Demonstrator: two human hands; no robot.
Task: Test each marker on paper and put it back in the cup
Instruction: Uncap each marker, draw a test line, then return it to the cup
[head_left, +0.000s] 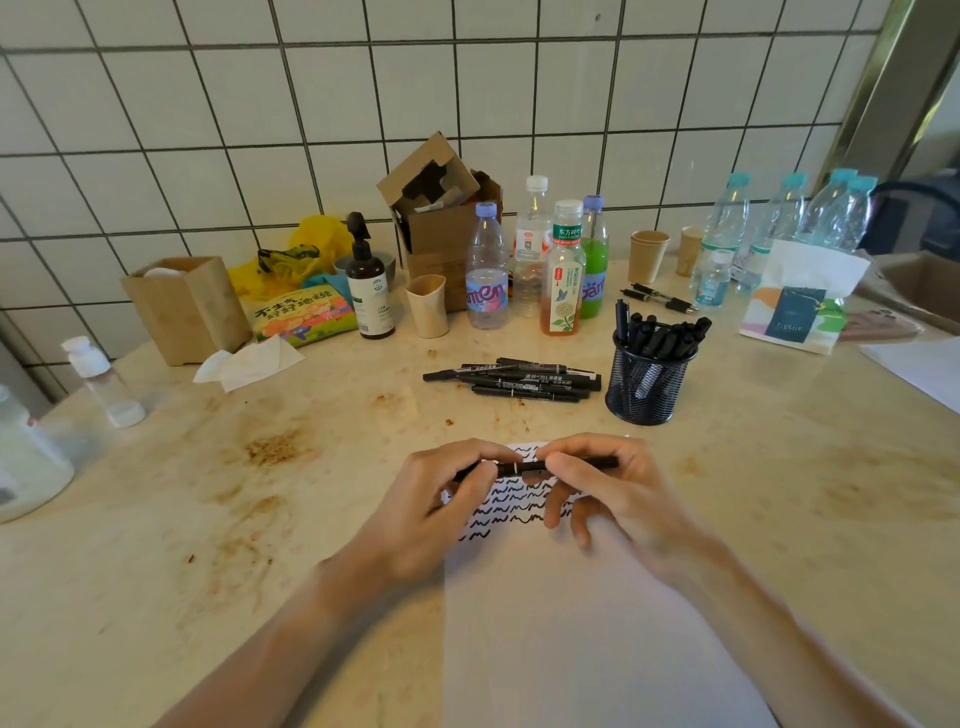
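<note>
Black marker (524, 467) lies crosswise (level).

Black marker (524, 466): slim barrel with a white ring, held level above the paper's far end. Paper (582, 634): white sheet laid flat on the near table edge, its far end covered with rows of black squiggles. Cup (647, 389): black wire mesh, set upright beyond the paper to the right, filled with black markers. Loose markers (514, 379): a pile laid flat just left of the cup.

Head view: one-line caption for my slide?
Both hands hold a black marker over scribbled white paper.
</note>
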